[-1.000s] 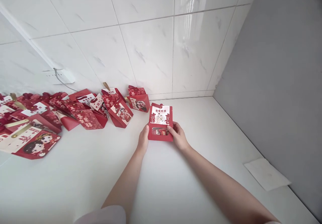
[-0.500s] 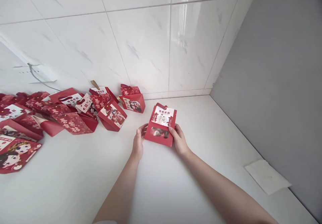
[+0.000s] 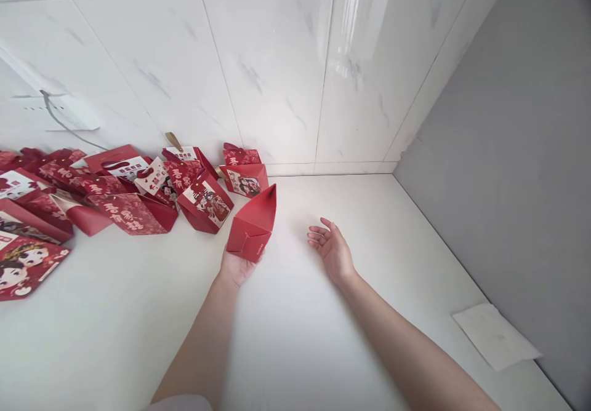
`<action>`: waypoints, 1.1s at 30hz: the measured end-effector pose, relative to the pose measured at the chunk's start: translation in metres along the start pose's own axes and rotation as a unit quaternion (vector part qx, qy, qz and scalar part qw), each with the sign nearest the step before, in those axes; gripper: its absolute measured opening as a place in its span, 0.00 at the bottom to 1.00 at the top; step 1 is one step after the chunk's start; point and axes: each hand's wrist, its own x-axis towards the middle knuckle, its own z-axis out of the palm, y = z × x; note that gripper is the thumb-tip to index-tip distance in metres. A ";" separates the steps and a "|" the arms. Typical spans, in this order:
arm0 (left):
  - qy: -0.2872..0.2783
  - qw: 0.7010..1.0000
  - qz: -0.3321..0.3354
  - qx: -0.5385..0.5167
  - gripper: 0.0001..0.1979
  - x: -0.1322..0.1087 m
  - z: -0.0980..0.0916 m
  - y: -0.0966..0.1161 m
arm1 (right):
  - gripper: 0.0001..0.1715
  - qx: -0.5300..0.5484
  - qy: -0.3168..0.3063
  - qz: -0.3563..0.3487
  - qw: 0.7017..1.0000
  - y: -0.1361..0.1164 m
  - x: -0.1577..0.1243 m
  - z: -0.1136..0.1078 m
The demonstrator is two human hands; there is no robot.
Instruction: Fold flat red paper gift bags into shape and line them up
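Observation:
My left hand (image 3: 236,267) holds a red paper gift box (image 3: 253,229) from below, tilted so its plain red side and bottom face me. The box sits just right of a row of similar red gift boxes (image 3: 138,192) along the tiled wall. My right hand (image 3: 330,248) hovers open above the white counter (image 3: 295,337), palm turned left, fingers apart and empty, a short way right of the box.
More red boxes with cartoon figures (image 3: 23,269) lie at the far left. A wall socket with a cable (image 3: 69,115) is on the tiles. A grey panel (image 3: 521,152) closes the right side, with a white paper sheet (image 3: 496,336) at its foot.
My right hand let go of the red box and drew back to the right. My left hand carried the box leftwards and turned it, hiding its printed front.

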 end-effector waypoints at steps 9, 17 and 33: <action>0.026 0.989 0.127 0.074 0.29 -0.005 0.021 -0.010 | 0.21 -0.036 -0.050 -0.021 0.998 0.002 -0.005 0.002; -0.022 0.963 0.171 0.205 0.34 -0.005 0.023 -0.022 | 0.20 -0.119 -0.083 -0.046 0.988 0.004 -0.005 0.000; -0.013 0.959 0.134 0.248 0.31 -0.004 0.024 -0.022 | 0.38 -0.210 -0.143 -0.077 0.964 -0.001 -0.016 0.009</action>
